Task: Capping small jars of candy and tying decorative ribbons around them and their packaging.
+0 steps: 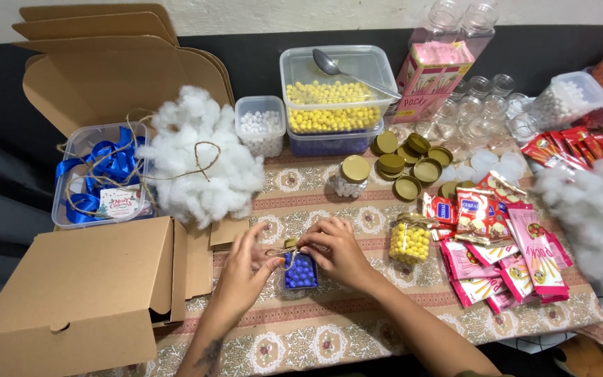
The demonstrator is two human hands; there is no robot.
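A small clear jar of blue balls [300,272] lies on its side on the patterned table cloth [329,328], its gold lid pointing away from me. Brown twine [278,253] is wound around its neck. My left hand [246,269] pinches the twine at the jar's left side. My right hand [336,248] grips the twine and the jar's neck from the right. A second jar of yellow balls [409,241], tied with twine, stands just right of my right hand.
A closed cardboard box [78,300] sits at the left, with white stuffing [200,164] and a tub of blue ribbon [99,174] behind it. Tubs of yellow balls [333,105] and white balls [261,126], gold lids [406,164], empty jars [483,105] and pink snack packets [511,258] fill the back and right.
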